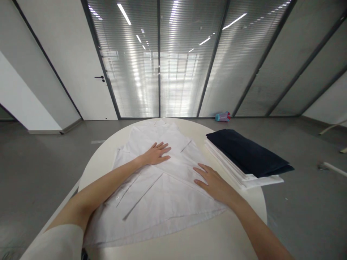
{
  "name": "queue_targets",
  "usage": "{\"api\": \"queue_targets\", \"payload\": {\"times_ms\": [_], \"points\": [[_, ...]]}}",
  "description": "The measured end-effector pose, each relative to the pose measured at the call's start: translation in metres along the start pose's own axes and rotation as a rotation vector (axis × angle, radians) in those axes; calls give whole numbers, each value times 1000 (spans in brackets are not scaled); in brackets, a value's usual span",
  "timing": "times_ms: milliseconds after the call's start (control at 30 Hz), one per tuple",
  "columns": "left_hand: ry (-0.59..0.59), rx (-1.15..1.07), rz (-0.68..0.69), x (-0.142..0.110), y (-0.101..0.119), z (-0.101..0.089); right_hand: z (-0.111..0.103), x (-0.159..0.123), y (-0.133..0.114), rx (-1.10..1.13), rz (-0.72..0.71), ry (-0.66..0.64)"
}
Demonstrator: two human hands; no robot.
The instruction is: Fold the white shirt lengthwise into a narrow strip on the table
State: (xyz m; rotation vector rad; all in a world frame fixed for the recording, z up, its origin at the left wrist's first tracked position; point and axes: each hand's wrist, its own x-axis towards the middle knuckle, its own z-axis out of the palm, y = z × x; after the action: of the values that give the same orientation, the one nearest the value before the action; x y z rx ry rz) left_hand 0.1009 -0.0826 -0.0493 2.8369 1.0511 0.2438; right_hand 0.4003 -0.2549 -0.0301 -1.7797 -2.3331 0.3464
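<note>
A white garment, which looks like a shirt or lab coat, lies spread on a round white table. Slits like pocket openings and a small button show on it, and its wide hem is towards me. My left hand rests flat on the middle of the cloth, fingers stretched to the right. Over the garment's right side, my right hand has its fingers spread, touching or just above the fabric. Neither hand grips anything. The forearms cover parts of the garment's edges.
On the table's right stands a stack of folded white cloth with a folded dark navy cloth on top, jutting past the edge. A blue and red striped bundle lies on the floor by the glass partition. A door is at the back left.
</note>
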Motion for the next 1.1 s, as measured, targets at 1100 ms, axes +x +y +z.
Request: {"api": "queue_targets", "payload": {"times_ms": [1100], "points": [[130,60,-356,-122,-53,-55,-1,-15,-6,-44,-158,10]]}}
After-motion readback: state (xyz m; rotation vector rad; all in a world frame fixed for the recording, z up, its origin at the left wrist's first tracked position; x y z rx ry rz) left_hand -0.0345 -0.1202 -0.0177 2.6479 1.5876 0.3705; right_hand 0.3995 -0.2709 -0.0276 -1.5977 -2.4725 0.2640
